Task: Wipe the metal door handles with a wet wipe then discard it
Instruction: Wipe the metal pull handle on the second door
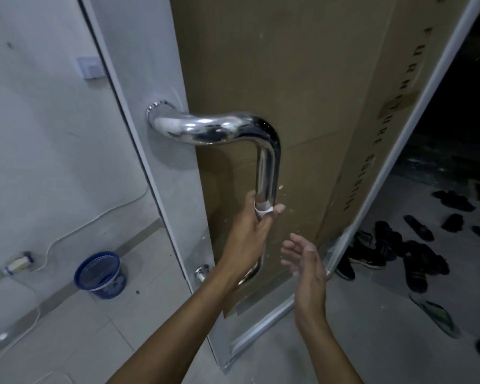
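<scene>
A shiny metal door handle (266, 151) runs out from the white door frame, bends and drops down the glass door. My left hand (250, 231) is wrapped around its vertical bar, pressing a white wet wipe (263, 207) against the metal; only a small strip of the wipe shows above my fingers. My right hand (306, 263) hovers just right of the bar, fingers spread, holding nothing. The handle's lower mount (203, 271) peeks out beside my left wrist.
A blue mesh waste basket (101, 274) stands on the tiled floor at the left, by the wall. Brown cardboard (302, 92) covers the glass behind the handle. Several dark shoes and sandals (410, 250) lie on the floor outside at the right.
</scene>
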Tool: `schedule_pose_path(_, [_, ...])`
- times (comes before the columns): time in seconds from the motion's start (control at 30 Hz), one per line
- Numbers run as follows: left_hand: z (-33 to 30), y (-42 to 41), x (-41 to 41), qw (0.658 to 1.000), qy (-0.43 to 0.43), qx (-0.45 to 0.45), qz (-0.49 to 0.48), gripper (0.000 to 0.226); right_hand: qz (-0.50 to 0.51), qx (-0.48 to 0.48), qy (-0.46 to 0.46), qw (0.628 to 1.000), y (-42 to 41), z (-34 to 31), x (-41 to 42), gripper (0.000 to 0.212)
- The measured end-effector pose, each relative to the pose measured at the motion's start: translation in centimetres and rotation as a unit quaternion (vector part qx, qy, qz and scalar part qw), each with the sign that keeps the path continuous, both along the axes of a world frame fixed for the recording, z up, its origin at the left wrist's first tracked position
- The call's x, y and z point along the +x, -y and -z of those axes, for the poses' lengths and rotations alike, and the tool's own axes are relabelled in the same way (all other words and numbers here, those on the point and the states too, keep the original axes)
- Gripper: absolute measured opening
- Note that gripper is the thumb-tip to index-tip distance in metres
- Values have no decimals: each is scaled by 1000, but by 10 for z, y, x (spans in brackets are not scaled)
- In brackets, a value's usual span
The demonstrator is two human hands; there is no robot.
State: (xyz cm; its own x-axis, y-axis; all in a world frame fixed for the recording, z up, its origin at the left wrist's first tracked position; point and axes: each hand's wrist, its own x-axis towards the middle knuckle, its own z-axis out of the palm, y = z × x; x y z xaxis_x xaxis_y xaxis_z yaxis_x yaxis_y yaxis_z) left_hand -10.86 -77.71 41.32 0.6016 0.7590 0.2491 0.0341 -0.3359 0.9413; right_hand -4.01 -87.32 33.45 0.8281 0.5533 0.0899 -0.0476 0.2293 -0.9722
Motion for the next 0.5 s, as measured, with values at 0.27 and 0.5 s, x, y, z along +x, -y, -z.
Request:
schedule_pose_path(0.27, [-63,1,-1,989,52,108,-82,11,82,48,309,946,-8,-52,-28,35])
schedule_pose_path(0.5, [-63,14,-28,996,-3,-25,85,93,71,49,335,938,-24,-71,-55,46])
